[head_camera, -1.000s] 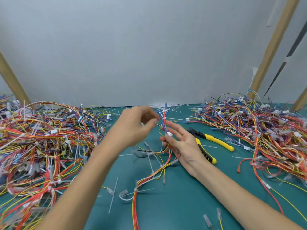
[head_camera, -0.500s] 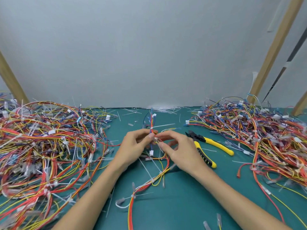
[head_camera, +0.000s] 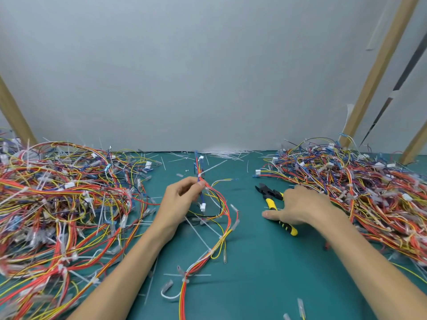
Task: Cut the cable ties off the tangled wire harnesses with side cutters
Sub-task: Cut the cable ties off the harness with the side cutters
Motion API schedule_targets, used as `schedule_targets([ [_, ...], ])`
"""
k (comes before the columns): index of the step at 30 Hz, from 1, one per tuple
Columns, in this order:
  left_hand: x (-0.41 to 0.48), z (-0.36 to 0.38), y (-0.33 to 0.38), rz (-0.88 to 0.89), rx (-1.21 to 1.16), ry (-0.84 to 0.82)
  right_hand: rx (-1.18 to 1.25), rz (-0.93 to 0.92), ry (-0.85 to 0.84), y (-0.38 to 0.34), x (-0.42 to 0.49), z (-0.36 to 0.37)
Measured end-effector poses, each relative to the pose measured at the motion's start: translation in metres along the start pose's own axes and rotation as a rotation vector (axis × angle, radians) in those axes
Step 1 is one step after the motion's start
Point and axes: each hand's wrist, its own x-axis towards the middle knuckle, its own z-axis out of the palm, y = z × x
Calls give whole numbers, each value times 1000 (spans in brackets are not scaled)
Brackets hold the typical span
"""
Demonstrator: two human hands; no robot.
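Observation:
My left hand (head_camera: 181, 199) pinches a red, yellow and blue wire harness (head_camera: 225, 224) near its upper end, holding that end upright above the green mat. A white cable tie (head_camera: 209, 169) sticks out to the right just above my fingers. The harness trails down toward the front edge of the mat. The side cutters (head_camera: 271, 200), black jaws with yellow and black handles, lie on the mat to the right. My right hand (head_camera: 300, 205) lies over their handles with fingers spread and thumb stretched left; it does not grip them.
A big heap of tangled harnesses (head_camera: 60, 204) fills the left side, another heap (head_camera: 360, 185) the right. Cut white tie scraps (head_camera: 221, 154) lie along the back wall and on the green mat (head_camera: 265, 273). Wooden struts (head_camera: 379, 68) lean at the right.
My right hand has left the harness and moved right onto the side cutters. My left hand still holds the harness, now alone.

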Motion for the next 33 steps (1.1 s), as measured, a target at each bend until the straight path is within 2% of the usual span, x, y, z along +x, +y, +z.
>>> schedule_targets([
  [5, 0, -1, 0, -29, -68, -26, -24, 6, 102, -10, -4, 7],
  [8, 1, -1, 1, -45, -128, -21, -90, 44, 259, -18, -6, 16],
  [11, 0, 0, 2, -27, -82, -40, -55, 46, 406, -17, -5, 18],
  [14, 0, 1, 2, -36, -38, -53, 159, 33, 570, -14, 2, 17],
  [18, -1, 1, 3, -50, -33, -54, 597, -166, 695, -20, 4, 20],
  [21, -2, 1, 4, -67, -49, -42, 674, -309, 691, -31, -3, 28],
  [25, -2, 1, 5, -85, -20, -19, 582, -421, 645, -35, -8, 39],
  [29, -3, 2, 6, -99, -23, -39, 506, -500, 690, -43, -11, 43],
  [33, -5, 2, 8, -97, 101, -95, 481, -497, 701, -51, -14, 46],
])
